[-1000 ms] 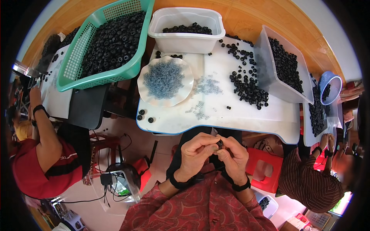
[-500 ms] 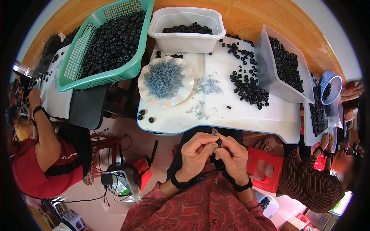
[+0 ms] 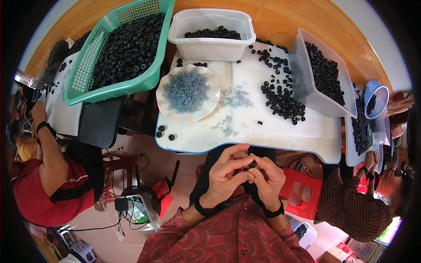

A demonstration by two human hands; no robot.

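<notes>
Just off the near edge of the white table (image 3: 280, 136), both my hands meet around a small round black part (image 3: 252, 164), like a knob or cap. My right hand (image 3: 269, 179) pinches it between thumb and fingers. From the other side my left hand (image 3: 224, 176) closes on it, index finger against the part and thumb close to the right thumb. The fingers cover most of the part. Beyond my hands, small clear springs or rings (image 3: 227, 126) are scattered on the tabletop. More of them fill a white wavy-rimmed plate (image 3: 209, 109).
Loose black parts (image 3: 285, 103) lie beside a translucent bin (image 3: 302, 74) at right. A white tub (image 3: 210, 47) stands at the back; a green basket (image 3: 118, 95) of black rings is left. Co-workers sit at left (image 3: 52, 184) and right (image 3: 351, 201). A red stool (image 3: 302, 193) stands nearby.
My left fingers have lifted and spread slightly, and the index finger has shifted over the black part. The part has moved slightly right and nearer to me. The table items stay as they were.
</notes>
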